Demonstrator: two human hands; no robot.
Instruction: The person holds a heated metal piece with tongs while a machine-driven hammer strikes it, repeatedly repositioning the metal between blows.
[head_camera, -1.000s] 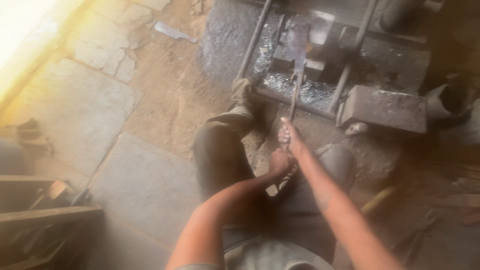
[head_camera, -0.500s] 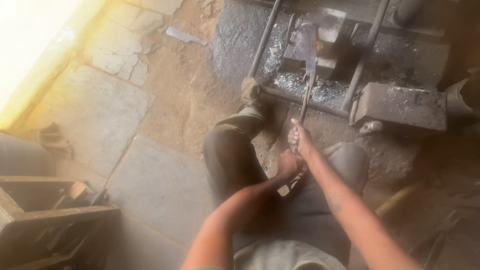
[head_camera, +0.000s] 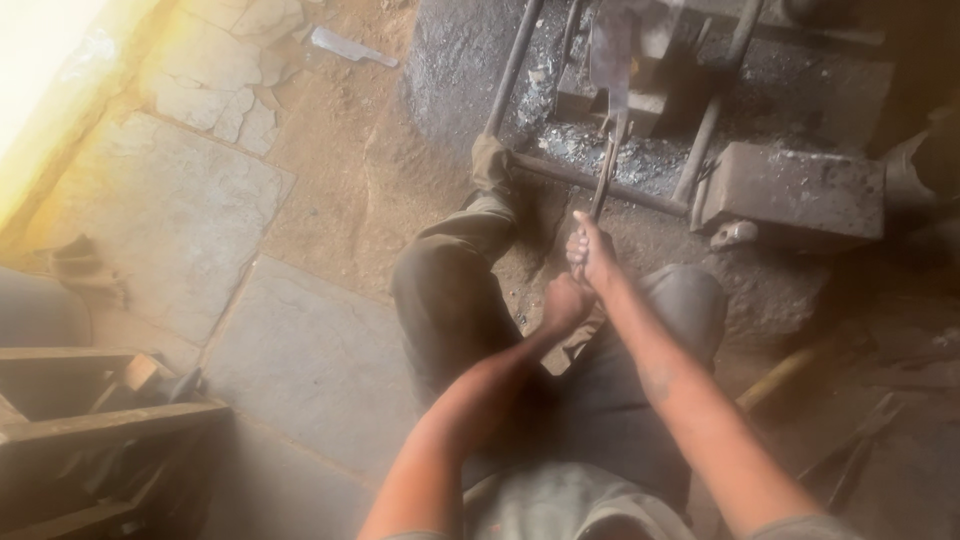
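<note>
While the person sits on the floor with knees raised, both hands close round the long handles of a pair of tongs. Right hand: fingers wrapped tight on the handles, higher up the shaft, thumb pointing forward. Left hand: fisted on the handle ends just below and touching the right hand. Each grip is pressed together on the tongs.

Tongs run away from the body, their far end meeting a flat, dark metal blade that stands over a blocky anvil. Whether the blade touches the anvil cannot be told. Anvil sits inside a low frame of metal bars, with grey scale and ash lying between them.

A heavy rectangular metal block lies to the right of the frame, a small pale stone just beside it. Left foot rests against the frame's near bar. Stone slabs cover the floor at left; a wooden crate stands at the lower left.
</note>
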